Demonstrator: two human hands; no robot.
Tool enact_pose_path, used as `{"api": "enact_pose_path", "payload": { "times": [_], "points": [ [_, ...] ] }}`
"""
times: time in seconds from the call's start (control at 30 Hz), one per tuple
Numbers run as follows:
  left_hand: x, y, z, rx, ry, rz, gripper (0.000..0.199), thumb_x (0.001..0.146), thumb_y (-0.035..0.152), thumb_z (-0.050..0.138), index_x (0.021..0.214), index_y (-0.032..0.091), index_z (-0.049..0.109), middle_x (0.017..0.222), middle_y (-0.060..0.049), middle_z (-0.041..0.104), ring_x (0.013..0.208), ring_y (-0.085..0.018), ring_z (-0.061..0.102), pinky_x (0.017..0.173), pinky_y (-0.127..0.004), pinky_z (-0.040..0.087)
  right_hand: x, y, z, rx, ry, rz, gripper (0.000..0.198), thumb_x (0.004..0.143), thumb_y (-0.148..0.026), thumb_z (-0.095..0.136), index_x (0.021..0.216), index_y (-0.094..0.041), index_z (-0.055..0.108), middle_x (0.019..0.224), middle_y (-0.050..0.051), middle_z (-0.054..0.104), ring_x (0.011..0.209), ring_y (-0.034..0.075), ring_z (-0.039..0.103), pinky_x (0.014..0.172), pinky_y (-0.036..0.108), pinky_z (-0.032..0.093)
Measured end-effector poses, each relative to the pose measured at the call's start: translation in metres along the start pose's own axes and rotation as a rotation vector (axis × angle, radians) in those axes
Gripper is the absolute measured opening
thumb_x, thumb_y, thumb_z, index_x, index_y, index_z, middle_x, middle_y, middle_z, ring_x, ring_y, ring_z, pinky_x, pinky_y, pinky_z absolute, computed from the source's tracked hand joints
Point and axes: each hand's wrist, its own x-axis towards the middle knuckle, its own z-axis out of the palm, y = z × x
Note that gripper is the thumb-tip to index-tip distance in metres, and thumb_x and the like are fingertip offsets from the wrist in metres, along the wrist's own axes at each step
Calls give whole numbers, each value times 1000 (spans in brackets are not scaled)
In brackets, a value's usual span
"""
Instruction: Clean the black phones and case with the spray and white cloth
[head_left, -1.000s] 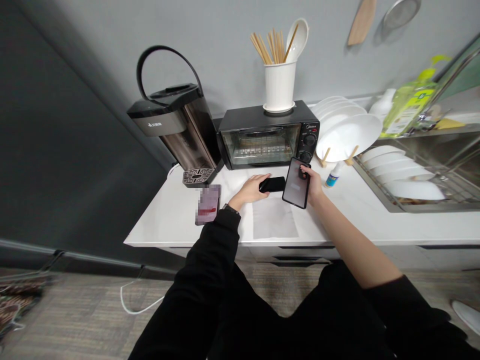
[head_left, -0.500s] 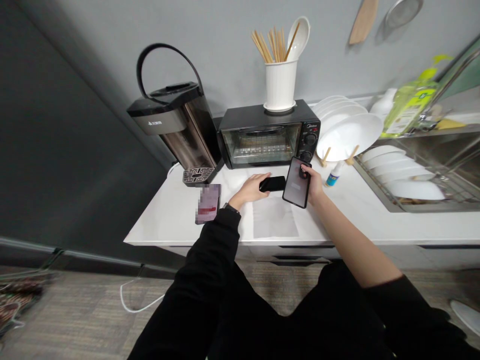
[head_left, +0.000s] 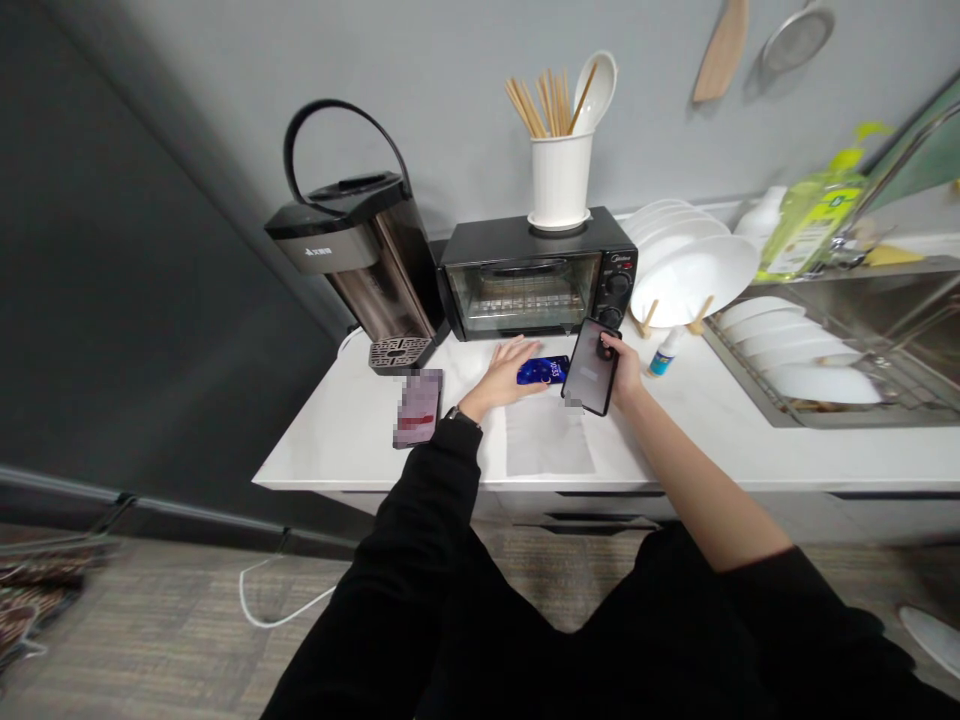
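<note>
In the head view, my right hand (head_left: 624, 372) grips a dark-framed phone (head_left: 589, 372), tilted up, its grey screen facing me and my thumb on it. My left hand (head_left: 506, 378) is open around the left end of a second phone (head_left: 541, 371). Its fingers are spread above that phone, with the thumb along the lower edge. The second phone's blue screen is lit and shows a clock; its right end meets the edge of the held phone in view. A thin whitish sheet (head_left: 550, 440) lies below them. A third phone (head_left: 418, 408), partly pixelated, rests left of my left wrist.
A black toaster oven (head_left: 525, 290) stands behind my hands, bearing a white utensil holder (head_left: 561, 180). To its left is a water dispenser (head_left: 375, 260). On the right are a small bottle (head_left: 663, 355), racked plates (head_left: 694, 275) and the sink (head_left: 787, 410) with bowls.
The second phone's screen has gone from black to lit blue. My left fingers have spread away from it. My right hand keeps hold of its phone, nearly unmoved.
</note>
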Motion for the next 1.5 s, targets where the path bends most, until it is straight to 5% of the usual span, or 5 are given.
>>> {"api": "enact_pose_path", "payload": {
  "times": [0.2, 0.53, 0.87, 1.33, 1.5],
  "points": [
    [-29, 31, -12, -242, 470, -110, 45, 106, 45, 50, 145, 23, 57, 153, -14, 54, 146, -27, 49, 126, -50, 34, -4, -3, 0, -91, 17, -127, 22, 66, -39, 71, 78, -23, 62, 63, -4, 65, 59, 16, 61, 59, 30, 54],
    [-162, 143, 3, -73, 303, -296, 105, 84, 44, 84, 167, 33, 20, 166, -14, 36, 150, -35, 45, 124, -54, 41, -101, 63, 7, -389, -50, -350, 46, 83, -46, 67, 120, -19, 72, 92, 5, 78, 81, 22, 67, 71, 35, 55],
    [-204, 117, -13, 208, 316, -351, 81, 92, 35, 72, 162, 28, 34, 145, -14, 60, 135, -34, 58, 115, -54, 50, -124, 46, -21, -1013, -342, -619, 37, 89, -45, 72, 120, -25, 76, 132, 10, 73, 128, 34, 62, 116, 54, 45],
    [-154, 108, -1, 71, 78, -227, 84, 85, 37, 80, 160, 26, 42, 140, -11, 64, 132, -32, 54, 116, -50, 49, -133, -32, -56, -1245, -59, -936, 26, 103, -43, 55, 109, -25, 74, 105, 8, 78, 93, 27, 73, 85, 40, 55],
    [-136, 103, 5, -19, 23, -187, 97, 86, 43, 81, 166, 24, 29, 158, -15, 50, 145, -33, 47, 121, -52, 43, -136, -6, -35, -1541, -441, -980, 29, 107, -37, 50, 113, -26, 76, 113, 9, 77, 107, 28, 71, 90, 41, 58]
  ]
}}
